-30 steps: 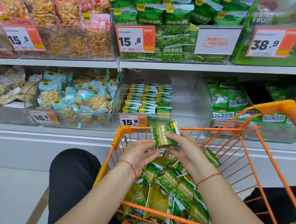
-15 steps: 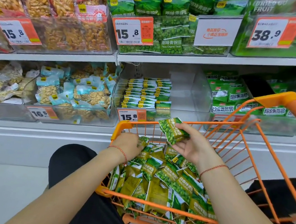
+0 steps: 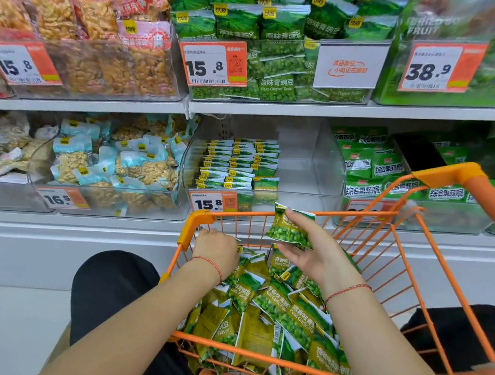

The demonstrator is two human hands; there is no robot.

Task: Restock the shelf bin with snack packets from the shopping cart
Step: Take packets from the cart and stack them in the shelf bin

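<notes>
An orange wire shopping cart [image 3: 433, 268] stands in front of me, holding several green pea snack packets [image 3: 282, 310]. My right hand [image 3: 313, 249] holds a small stack of green packets [image 3: 289, 230] above the cart, thumb and fingers around it. My left hand [image 3: 215, 249] reaches down into the cart's far left corner, its fingers curled on a packet whose edge barely shows. Straight ahead on the lower shelf sits the clear shelf bin [image 3: 312, 169], with neat rows of the same green packets [image 3: 236, 164] on its left side.
Clear bins of nut packets [image 3: 114, 161] stand left of the shelf bin and green mixed-fruit packets [image 3: 370, 169] right of it. The upper shelf carries red and green packets behind price tags [image 3: 213, 63]. My dark-trousered knees flank the cart.
My left hand dropped from the stack into the cart's left corner. My right hand kept the packets and moved slightly right and up.
</notes>
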